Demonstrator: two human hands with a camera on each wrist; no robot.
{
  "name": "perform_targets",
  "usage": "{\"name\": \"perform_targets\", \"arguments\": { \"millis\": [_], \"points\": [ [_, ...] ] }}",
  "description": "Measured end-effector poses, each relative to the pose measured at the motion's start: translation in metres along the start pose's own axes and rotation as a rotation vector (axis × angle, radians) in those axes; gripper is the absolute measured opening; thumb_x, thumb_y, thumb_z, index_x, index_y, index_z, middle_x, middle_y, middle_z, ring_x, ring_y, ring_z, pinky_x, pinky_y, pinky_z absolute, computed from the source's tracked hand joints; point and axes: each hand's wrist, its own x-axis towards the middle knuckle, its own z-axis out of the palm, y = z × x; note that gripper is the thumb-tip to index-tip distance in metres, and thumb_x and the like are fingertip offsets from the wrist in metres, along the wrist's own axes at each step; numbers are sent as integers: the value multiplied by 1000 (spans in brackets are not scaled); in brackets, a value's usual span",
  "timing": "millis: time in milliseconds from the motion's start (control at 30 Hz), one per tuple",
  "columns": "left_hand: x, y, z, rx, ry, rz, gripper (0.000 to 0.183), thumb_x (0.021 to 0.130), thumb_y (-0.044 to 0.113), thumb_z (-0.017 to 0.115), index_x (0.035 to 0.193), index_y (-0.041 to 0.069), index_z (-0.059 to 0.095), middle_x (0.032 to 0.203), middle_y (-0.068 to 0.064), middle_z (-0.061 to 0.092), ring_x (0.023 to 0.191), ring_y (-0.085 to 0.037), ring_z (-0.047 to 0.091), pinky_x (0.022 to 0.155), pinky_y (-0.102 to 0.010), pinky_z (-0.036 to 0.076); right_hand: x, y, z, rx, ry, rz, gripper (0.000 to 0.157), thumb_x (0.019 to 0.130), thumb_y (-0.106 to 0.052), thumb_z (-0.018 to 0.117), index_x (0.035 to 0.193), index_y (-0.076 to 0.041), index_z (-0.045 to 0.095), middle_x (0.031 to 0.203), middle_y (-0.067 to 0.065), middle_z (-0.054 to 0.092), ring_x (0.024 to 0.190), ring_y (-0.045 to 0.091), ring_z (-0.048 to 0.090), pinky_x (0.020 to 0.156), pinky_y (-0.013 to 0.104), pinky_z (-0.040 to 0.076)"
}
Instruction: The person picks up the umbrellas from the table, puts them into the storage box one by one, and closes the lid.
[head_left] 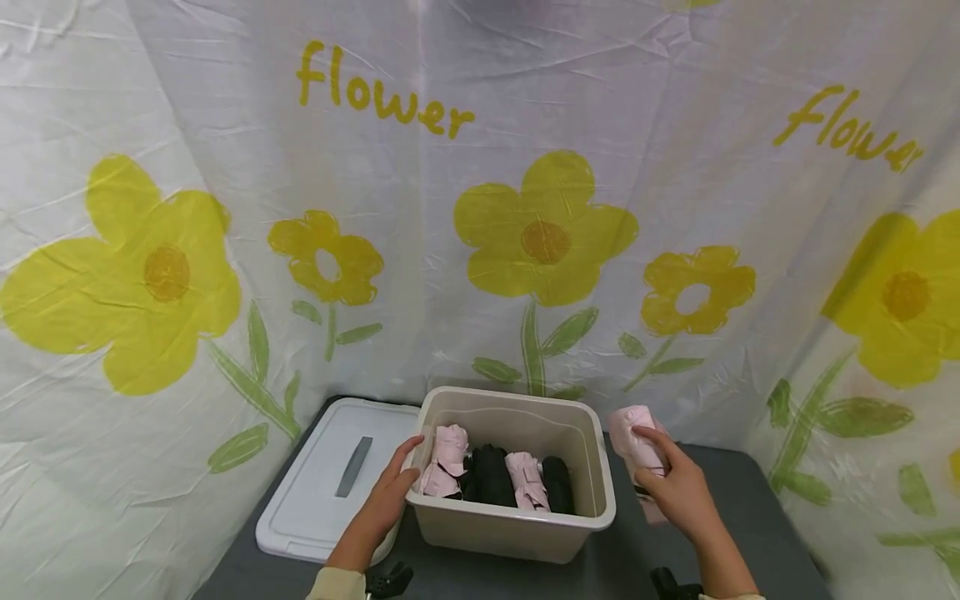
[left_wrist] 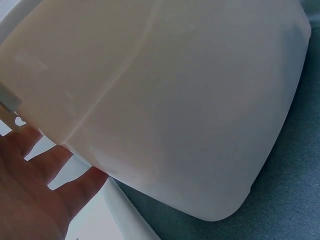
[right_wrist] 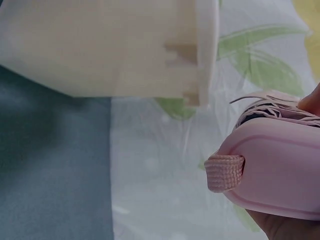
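Note:
My right hand (head_left: 678,483) grips a pink folding umbrella (head_left: 637,442) just right of a beige storage box (head_left: 510,533). In the right wrist view the pink umbrella (right_wrist: 280,165) shows its rounded end with a woven strap loop and folded fabric edges behind. My left hand (head_left: 386,496) holds the box's left rim, thumb at the edge; in the left wrist view, several of its fingers (left_wrist: 82,192) reach along the box's side, tips hidden. Inside the box stand a pink umbrella (head_left: 450,450), a black one (head_left: 491,475), another pink one (head_left: 527,481) and another black one (head_left: 557,483).
A white lid (head_left: 315,483) with a grey handle lies left of the box, partly under my left arm. Everything rests on a dark grey table (head_left: 742,508). A white curtain (head_left: 420,317) printed with yellow flowers hangs right behind and to both sides.

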Motion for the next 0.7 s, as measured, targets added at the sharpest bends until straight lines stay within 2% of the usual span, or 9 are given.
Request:
{"name": "perform_targets", "arguments": {
  "millis": [400,700],
  "points": [
    [2,-6,-1,1,-19,-44,51,98,15,41,148,28,36,159,-15,23,145,-39,21,108,-66,25,8,-20,14,24,-30,-46,61,84,-15,61,142,-22,46,136,24,49,80,25,56,59,31,45],
    [4,1,-1,-13,-25,-32,51,99,15,40,149,26,35,159,-15,23,146,-39,21,109,-67,23,18,-39,27,57,-51,-120,59,83,-12,60,140,-25,49,124,19,57,72,21,52,57,31,43]
  ]
}}
